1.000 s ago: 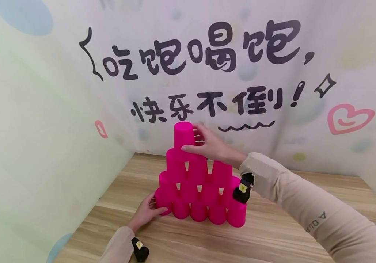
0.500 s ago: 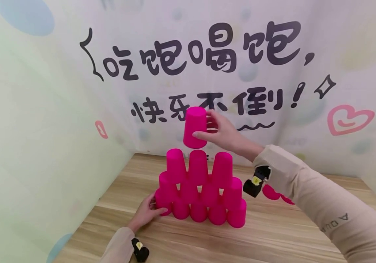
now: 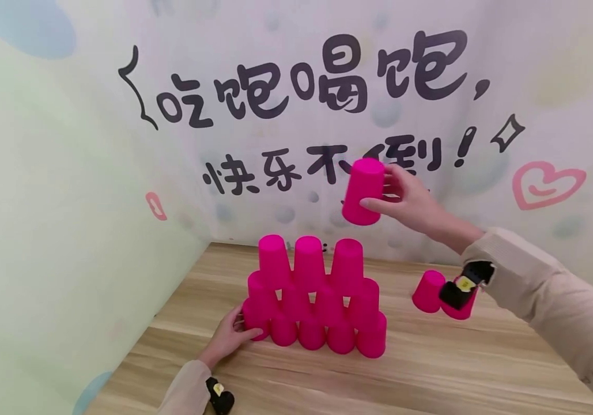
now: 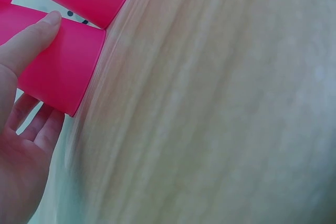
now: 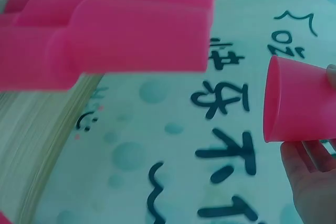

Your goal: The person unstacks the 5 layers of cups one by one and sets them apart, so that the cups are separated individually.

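Pink cups turned upside down form a stack in three tiers, with 3 cups in its top row. My left hand holds the leftmost bottom cup, thumb on its front and fingers behind. The left wrist view shows that thumb pressed to the cup's side, its rim on the table. Up in the air, right of the top row and apart from it, my right hand grips another pink cup, mouth down and slightly tilted. The right wrist view shows this cup with fingers beneath and part of the thumb above.
Two more pink cups stand on the wooden table at the right: one in plain sight, the other partly behind the right wrist camera. A printed cloth backdrop rises behind the table.
My right hand has lifted the cup off the stack's top row and carried it up and to the right. Two cups at the right have come into sight. My left hand stays put.
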`<move>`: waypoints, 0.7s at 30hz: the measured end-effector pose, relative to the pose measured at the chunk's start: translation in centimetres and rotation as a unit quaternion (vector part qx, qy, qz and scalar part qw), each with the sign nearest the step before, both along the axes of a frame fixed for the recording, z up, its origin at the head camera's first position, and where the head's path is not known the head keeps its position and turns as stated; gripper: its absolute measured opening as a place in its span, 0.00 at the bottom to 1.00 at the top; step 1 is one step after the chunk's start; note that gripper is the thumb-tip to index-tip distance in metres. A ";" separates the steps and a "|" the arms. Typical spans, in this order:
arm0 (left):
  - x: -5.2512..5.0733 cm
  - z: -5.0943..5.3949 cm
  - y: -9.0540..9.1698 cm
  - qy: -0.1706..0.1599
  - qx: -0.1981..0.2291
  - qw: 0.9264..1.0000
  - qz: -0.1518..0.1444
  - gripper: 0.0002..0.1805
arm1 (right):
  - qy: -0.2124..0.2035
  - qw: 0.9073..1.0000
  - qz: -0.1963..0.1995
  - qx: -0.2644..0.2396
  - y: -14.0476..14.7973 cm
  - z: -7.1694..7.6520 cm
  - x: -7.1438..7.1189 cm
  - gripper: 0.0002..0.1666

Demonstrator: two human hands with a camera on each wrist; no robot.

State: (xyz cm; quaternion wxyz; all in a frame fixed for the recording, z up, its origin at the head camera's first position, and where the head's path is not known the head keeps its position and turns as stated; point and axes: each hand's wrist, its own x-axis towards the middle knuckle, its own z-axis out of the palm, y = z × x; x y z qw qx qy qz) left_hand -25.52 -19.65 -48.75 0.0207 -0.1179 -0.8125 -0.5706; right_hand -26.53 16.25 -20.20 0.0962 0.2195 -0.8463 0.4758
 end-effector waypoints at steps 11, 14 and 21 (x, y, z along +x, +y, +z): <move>-0.1 0.6 0.1 0.000 -0.006 1.000 -0.017 0.34 | 0.009 0.995 -0.098 0.019 9.0 -0.5 1.0 0.35; 0.2 1.1 0.2 -0.001 -0.006 1.000 -0.012 0.34 | 0.010 0.990 -0.140 0.028 11.9 -0.9 1.0 0.35; 1.6 2.7 0.5 -0.008 -0.008 1.000 -0.002 0.33 | 0.000 0.983 -0.179 0.034 17.2 -4.0 0.8 0.31</move>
